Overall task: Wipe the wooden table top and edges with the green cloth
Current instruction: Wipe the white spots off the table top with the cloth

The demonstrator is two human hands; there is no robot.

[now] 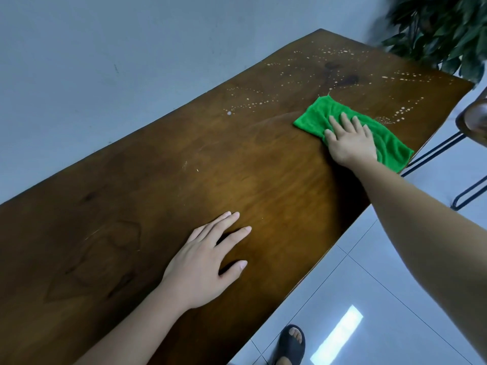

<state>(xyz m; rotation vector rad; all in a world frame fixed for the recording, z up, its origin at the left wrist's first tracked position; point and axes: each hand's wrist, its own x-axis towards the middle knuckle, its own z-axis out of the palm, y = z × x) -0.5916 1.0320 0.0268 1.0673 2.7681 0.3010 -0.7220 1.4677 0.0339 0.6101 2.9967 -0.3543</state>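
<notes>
A long brown wooden table (pixel 158 206) runs from the lower left to the upper right. Its far end is speckled with several pale droplets (pixel 253 102). A green cloth (pixel 316 117) lies flat on the far right part of the top, near the right edge. My right hand (pixel 349 140) presses palm-down on the cloth with fingers spread. My left hand (pixel 205 262) rests flat on the bare wood nearer to me, fingers apart, holding nothing.
A grey wall (pixel 105 61) runs along the table's left side. A leafy plant (pixel 434 30) stands past the far right corner. A stool with black metal legs (pixel 471 119) sits at the right. White floor tiles and my sandalled foot (pixel 290 343) lie below.
</notes>
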